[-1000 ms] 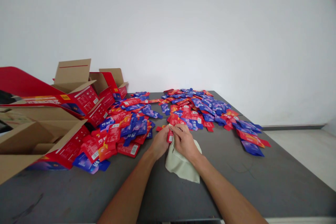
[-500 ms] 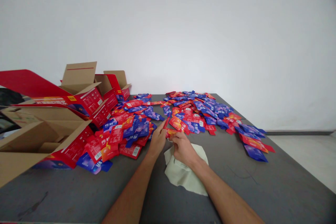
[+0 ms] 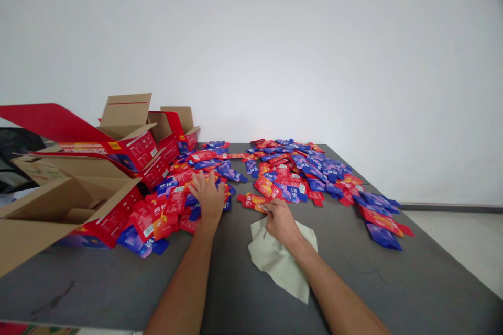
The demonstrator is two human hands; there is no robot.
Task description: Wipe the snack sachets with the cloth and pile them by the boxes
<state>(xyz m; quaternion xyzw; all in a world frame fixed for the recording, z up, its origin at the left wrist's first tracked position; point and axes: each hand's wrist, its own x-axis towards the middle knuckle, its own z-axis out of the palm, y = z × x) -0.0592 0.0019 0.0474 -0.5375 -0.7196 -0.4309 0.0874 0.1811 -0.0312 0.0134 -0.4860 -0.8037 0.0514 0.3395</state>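
Shows, at the middle of the frame, a red-and-orange pouch (image 3: 252,202), flat on the dark grey worktop (image 3: 365,293), printed with white characters and narrowing to a small tab at its left end. Meets the right end of that pouch with the bent fingers of the right hand (image 3: 281,221), folded in at the grip; cannot tell whether clamped on pouch or cloth, given the partly hidden fingertips. Lies beneath and below the same hand, as a creased pale green cloth (image 3: 281,267). Keeps the left grip apart: fingers of the left hand (image 3: 209,196) spread over the left pile of red and blue pouches (image 3: 175,201), with contact hard to judge. Crowds the left side of the frame with open red cardboard boxes (image 3: 113,214), flaps outward, close against that pile. Spreads a second heap of red and blue pouches (image 3: 320,167) from upper centre toward the slanting right edge of the worktop. Meets a white wall (image 3: 251,52) at the far edge. Offers room on bare surface right of the cloth, and along the bottom centre between the forearms.
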